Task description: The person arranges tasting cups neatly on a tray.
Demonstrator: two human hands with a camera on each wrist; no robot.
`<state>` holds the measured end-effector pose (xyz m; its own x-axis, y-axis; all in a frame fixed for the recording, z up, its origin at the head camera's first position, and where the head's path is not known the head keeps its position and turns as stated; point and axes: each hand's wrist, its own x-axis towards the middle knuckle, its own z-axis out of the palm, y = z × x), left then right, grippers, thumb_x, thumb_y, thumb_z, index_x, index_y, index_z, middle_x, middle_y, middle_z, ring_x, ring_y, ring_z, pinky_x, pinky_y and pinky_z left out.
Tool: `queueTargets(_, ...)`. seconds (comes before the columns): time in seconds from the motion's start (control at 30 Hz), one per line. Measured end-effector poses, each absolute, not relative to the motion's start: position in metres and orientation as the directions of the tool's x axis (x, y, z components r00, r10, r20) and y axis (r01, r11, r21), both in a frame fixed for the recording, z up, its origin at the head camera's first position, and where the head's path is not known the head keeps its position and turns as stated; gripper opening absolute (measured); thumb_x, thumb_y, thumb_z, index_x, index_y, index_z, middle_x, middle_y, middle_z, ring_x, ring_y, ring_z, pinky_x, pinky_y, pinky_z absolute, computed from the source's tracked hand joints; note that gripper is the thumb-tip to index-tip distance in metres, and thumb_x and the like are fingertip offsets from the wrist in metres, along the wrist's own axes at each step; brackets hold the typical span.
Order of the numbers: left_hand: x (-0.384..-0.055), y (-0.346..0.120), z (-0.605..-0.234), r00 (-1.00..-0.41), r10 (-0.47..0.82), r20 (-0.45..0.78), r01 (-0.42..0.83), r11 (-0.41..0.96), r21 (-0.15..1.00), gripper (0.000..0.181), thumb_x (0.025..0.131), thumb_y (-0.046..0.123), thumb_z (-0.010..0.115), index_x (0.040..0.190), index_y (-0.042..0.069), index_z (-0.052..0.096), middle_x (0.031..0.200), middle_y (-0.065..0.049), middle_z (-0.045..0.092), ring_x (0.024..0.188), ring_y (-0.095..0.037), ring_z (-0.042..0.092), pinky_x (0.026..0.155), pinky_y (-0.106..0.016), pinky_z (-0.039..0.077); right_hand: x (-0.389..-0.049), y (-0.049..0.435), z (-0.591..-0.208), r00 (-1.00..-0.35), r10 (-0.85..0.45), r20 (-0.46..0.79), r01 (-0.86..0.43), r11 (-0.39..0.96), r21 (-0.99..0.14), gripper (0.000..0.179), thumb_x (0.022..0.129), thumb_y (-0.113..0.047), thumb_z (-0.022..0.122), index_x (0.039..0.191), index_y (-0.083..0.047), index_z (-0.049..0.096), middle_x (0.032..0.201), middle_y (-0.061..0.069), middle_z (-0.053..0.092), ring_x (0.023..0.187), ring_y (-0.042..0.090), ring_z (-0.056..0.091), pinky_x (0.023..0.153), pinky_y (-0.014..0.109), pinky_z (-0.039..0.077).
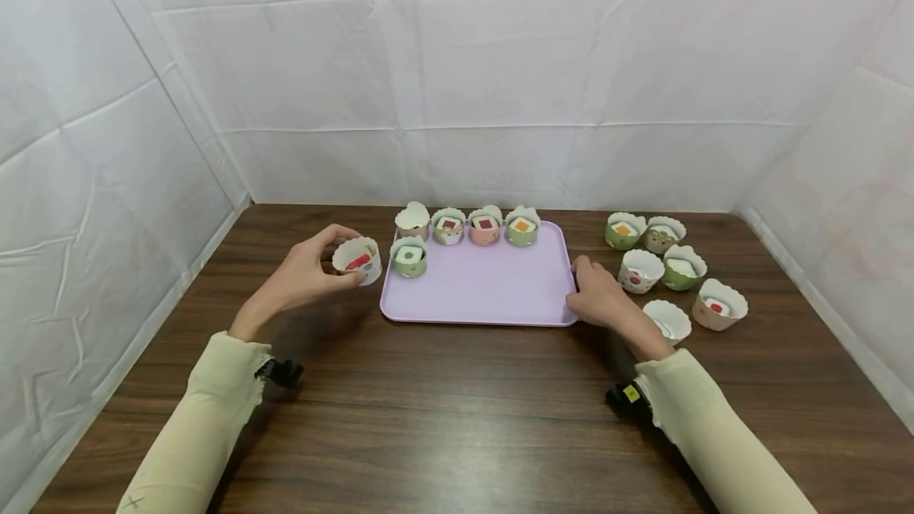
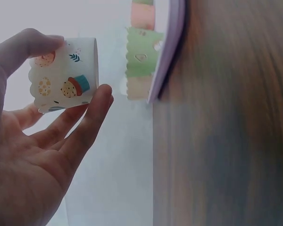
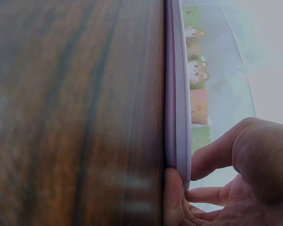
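My left hand (image 1: 314, 264) grips a white paper baking cup (image 2: 68, 75) between thumb and fingers, left of the tray and raised above the table. Cupcake pictures decorate its outside, and a red and green piece shows within its scalloped rim. At the lilac tray's (image 1: 478, 292) right edge, my right hand (image 1: 600, 292) pinches the rim, with a finger below it in the right wrist view. Along the tray's far side stand several cups, among them a pink cup (image 1: 485, 226) and a green cup (image 1: 524, 227). Another green cup (image 1: 408, 258) sits at its left.
Right of the tray, several more cups stand on the dark wooden table (image 1: 443, 411), including a white cup (image 1: 640, 270) and a pinkish cup (image 1: 719, 305). Another white cup (image 1: 670, 320) is partly hidden by my right wrist. White sheeting (image 1: 485, 62) rises behind the table.
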<state>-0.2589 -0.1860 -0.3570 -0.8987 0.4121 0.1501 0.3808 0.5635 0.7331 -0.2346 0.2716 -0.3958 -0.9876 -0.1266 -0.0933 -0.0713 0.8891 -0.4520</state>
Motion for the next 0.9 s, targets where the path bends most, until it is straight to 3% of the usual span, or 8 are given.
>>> queueTargets(0.2, -0.267, -0.168, -0.354, -0.895, 0.407, 0.185, 0.398, 0.537, 0.743, 0.054, 0.09, 0.019, 0.08, 0.138, 0.011, 0.056, 0.123, -0.013, 0.068, 0.11, -0.028, 0.068, 0.091, -0.041, 0.062, -0.234, 0.273, -0.396, -0.988, -0.118, -0.096, -0.062, 0.89, -0.452, 0.053, 0.081, -0.006, 0.056, 0.13, 0.013, 0.046, 0.124, 0.034, 0.055, 0.104, 0.04, 0.053, 0.088, 0.054, 0.052)
queueTargets(0.47, -0.273, -0.142, -0.347, -0.897, 0.398, 0.194, 0.39, 0.505, 0.77, 0.056, 0.089, 0.022, 0.08, 0.138, 0.013, 0.056, 0.127, -0.012, 0.066, 0.104, -0.027, 0.07, 0.084, -0.03, 0.061, -0.234, 0.273, -0.398, -0.989, -0.118, -0.094, -0.063, 0.89, -0.452, 0.054, 0.082, -0.006, 0.056, 0.131, 0.013, 0.046, 0.125, 0.034, 0.055, 0.105, 0.04, 0.054, 0.09, 0.055, 0.052)
queueTargets(0.7, -0.28, -0.117, -0.345, -0.887, 0.411, 0.213, 0.423, 0.534, 0.732, 0.059, 0.087, 0.017, 0.082, 0.139, 0.008, 0.056, 0.12, -0.015, 0.07, 0.104, -0.029, 0.071, 0.085, -0.039, 0.064, -0.234, 0.272, -0.399, -0.989, -0.117, -0.093, -0.063, 0.89, -0.452, 0.051, 0.081, -0.006, 0.056, 0.129, 0.012, 0.047, 0.122, 0.033, 0.055, 0.103, 0.039, 0.053, 0.086, 0.053, 0.052)
queueTargets(0.9, -0.285, -0.098, -0.347, -0.898, 0.389, 0.206, 0.413, 0.584, 0.699, 0.058, 0.086, 0.024, 0.083, 0.136, 0.01, 0.057, 0.119, -0.013, 0.07, 0.104, -0.03, 0.068, 0.084, -0.039, 0.06, -0.235, 0.272, -0.398, -0.989, -0.116, -0.09, -0.063, 0.89, -0.451, 0.052, 0.082, -0.007, 0.055, 0.13, 0.012, 0.046, 0.124, 0.034, 0.055, 0.104, 0.04, 0.053, 0.089, 0.054, 0.052)
